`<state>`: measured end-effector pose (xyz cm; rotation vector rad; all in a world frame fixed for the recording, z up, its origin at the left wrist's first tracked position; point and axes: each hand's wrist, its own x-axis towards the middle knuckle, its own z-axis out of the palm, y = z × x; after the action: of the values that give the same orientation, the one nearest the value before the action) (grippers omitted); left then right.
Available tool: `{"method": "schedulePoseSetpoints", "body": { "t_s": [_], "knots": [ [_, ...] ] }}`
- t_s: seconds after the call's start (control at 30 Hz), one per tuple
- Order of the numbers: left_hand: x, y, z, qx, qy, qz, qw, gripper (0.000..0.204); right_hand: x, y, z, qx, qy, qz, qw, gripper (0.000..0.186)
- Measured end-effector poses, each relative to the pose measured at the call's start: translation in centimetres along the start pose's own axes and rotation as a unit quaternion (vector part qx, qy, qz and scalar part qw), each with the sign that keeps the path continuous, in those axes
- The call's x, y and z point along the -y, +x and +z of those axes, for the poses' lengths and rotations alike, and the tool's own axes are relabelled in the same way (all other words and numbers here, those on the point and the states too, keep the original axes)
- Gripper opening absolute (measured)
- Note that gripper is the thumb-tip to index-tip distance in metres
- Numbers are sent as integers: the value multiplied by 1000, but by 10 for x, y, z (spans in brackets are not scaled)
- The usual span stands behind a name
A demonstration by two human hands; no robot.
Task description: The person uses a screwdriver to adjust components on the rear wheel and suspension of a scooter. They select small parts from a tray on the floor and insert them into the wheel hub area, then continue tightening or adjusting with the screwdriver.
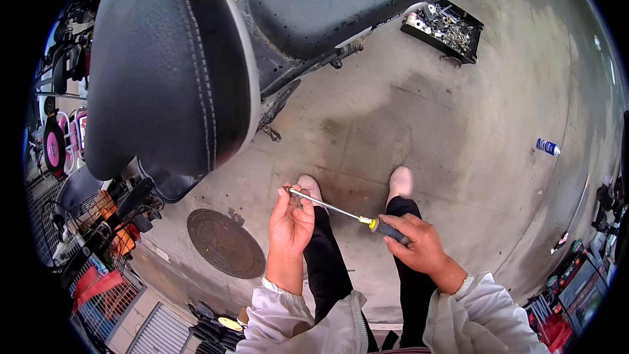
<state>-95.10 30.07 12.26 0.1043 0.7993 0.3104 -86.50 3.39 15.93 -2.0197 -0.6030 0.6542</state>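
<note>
My right hand (pixel 416 244) wraps round the dark grey and yellow handle of a screwdriver (pixel 334 208). Its long metal shaft slants up and left across my body to my left hand (pixel 291 223). There, palm up, my left thumb and fingers close around the shaft's tip. A tiny dark piece seems to sit at the tip between the fingertips, too small to name. Both hands are in the air above my legs, just short of a scooter's black stitched seat (pixel 157 72).
Behind that seat lies a second black seat (pixel 354 0) with a rear rail. A black tray (pixel 475 49) of loose metal parts stands on the floor at far right. A blue spray can (pixel 548 147) lies further right. A round manhole cover (pixel 226 242) and wire baskets (pixel 118 295) are at left.
</note>
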Motion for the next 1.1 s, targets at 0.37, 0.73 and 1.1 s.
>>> {"method": "schedulePoseSetpoints", "body": {
  "t_s": [0.37,0.73,1.1],
  "knots": [
    [-13,207,-54,33,180,18,983,17,-169,116,102,-84,63,26,994,42],
    [21,356,-82,77,279,16,957,16,-300,184,154,-167,160,3,973,39],
    [-11,384,-42,71,372,59,924,24,-271,232,148,56,502,202,839,33]
  ]
}}
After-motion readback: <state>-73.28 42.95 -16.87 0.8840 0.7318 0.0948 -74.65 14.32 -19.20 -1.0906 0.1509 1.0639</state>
